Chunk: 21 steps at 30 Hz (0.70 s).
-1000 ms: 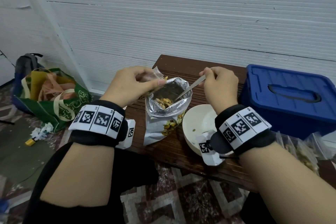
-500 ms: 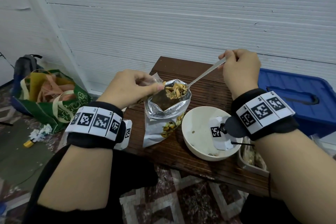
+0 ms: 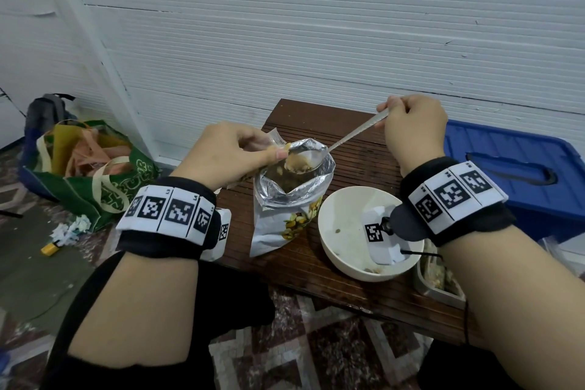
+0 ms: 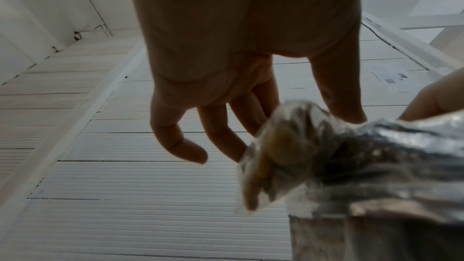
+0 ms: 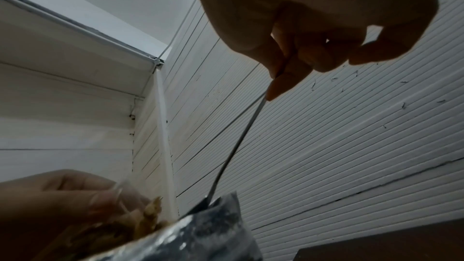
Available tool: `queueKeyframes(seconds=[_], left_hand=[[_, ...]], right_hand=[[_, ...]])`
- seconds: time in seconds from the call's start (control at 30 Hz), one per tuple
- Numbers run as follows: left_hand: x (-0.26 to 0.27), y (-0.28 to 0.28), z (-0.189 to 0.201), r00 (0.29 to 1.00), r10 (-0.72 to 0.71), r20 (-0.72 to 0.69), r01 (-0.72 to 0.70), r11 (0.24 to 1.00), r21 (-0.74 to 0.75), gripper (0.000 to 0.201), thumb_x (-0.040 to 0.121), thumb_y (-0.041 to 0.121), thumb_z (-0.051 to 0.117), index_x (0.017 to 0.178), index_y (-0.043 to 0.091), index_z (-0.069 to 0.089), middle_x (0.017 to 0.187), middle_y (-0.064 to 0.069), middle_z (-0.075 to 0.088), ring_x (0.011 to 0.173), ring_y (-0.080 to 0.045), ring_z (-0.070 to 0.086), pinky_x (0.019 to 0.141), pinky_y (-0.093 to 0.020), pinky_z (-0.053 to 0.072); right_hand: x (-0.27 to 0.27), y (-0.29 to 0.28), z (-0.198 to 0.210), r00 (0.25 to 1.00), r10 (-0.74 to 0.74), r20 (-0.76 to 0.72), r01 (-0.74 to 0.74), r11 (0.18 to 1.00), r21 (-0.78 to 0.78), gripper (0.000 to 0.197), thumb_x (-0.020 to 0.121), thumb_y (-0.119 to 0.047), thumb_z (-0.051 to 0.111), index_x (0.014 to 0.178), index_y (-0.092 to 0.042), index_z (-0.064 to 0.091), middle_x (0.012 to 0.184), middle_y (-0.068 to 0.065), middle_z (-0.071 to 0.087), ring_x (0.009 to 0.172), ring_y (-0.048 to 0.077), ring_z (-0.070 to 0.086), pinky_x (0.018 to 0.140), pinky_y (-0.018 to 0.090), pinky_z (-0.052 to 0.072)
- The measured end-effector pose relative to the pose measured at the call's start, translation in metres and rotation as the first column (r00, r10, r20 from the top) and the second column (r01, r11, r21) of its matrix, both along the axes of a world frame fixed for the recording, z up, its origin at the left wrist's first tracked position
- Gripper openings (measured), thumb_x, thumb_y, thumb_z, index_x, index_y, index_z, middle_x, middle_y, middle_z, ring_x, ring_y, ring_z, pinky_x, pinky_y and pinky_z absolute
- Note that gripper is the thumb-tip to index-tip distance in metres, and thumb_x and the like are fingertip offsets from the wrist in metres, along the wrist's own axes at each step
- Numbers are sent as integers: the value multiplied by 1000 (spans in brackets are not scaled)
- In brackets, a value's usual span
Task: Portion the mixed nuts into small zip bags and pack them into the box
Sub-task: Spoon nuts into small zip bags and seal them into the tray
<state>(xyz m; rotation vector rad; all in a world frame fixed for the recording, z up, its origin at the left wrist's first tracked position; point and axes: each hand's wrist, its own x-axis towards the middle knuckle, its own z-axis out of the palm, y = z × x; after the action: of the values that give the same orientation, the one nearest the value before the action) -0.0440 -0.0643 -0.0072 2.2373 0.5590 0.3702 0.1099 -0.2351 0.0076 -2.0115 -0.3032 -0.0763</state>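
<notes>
The blue box (image 3: pixel 519 174), lid on, sits right of the foil nut bag (image 3: pixel 285 199) and is cut off by the frame edge. The brown slatted worktop (image 3: pixel 357 161) carries that bag upright and open, its far left corner partly hidden behind the left hand (image 3: pixel 228 152). A green tote (image 3: pixel 88 174) stuffed with cloth lies on the floor well left of the nut bag, a grey backpack (image 3: pixel 47 111) behind it. Just right of the nut bag stands a white bowl (image 3: pixel 345 231), nearly empty, its right side covered by the right wrist's camera mount. Beyond the bowl, a tray (image 3: pixel 437 282) of filled packets is mostly hidden under the right forearm.

The right hand (image 3: pixel 411 130) pinches the end of a spoon (image 3: pixel 348 139), whose bowl, holding nuts (image 3: pixel 297 163), hangs over the nut bag's mouth. The left hand pinches a small clear zip bag (image 4: pixel 283 152) at the nut bag's rim; its contents are blurred in the left wrist view, though some nuts show inside.
</notes>
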Motion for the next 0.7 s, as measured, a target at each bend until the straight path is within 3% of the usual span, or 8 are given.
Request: queueKeyframes(seconds=[0.1,0.23,0.4,0.6,0.67,0.7], left_hand=[[0,0,0,1000,2,-4,-2,1000,8,19,74,49,75,80,41,58,82,21,63,73,7,56,52,1,41],[1,2,-2,1000,7,-10,-6,1000,21,21,73,49,76,83,37,62,83,21,63,77,15,54,56,0,36],[5,-2,-5,1000,-28,-13,29,999,39,25,71,43,80,85,36,61,85,21,63,81,13,54,60,8,32],[11,-6,-12,999,-39,27,38,999,15,36,67,41,82,97,31,65,88,21,63,84,11,55,63,2,37],[13,-8,-14,999,-36,41,36,999,8,47,61,48,81,102,29,67,90,19,65,87,7,58,74,-5,44],[14,-10,-15,998,-34,49,34,999,1,55,56,54,78,104,29,68,91,18,66,89,3,60,80,-14,49]], right_hand=[[5,-5,3,999,-7,-31,7,1000,13,34,99,-20,43,80,-12,71,63,-7,59,63,11,53,82,38,48],[11,-6,9,999,-27,-23,29,998,56,38,97,-20,43,64,-24,62,62,-5,60,76,21,63,93,47,47],[10,5,14,999,-2,36,0,998,63,40,97,-23,44,60,-28,59,70,1,65,83,27,67,91,49,49],[3,18,16,997,39,71,-44,997,68,41,96,-21,44,58,-28,57,69,0,65,83,28,67,90,51,48],[-1,21,16,992,63,105,-72,994,81,40,97,-21,44,60,-29,58,77,4,68,82,27,67,88,48,50],[-3,22,17,988,84,131,-97,991,94,38,97,-22,44,63,-29,59,80,4,69,81,25,67,86,45,51]])
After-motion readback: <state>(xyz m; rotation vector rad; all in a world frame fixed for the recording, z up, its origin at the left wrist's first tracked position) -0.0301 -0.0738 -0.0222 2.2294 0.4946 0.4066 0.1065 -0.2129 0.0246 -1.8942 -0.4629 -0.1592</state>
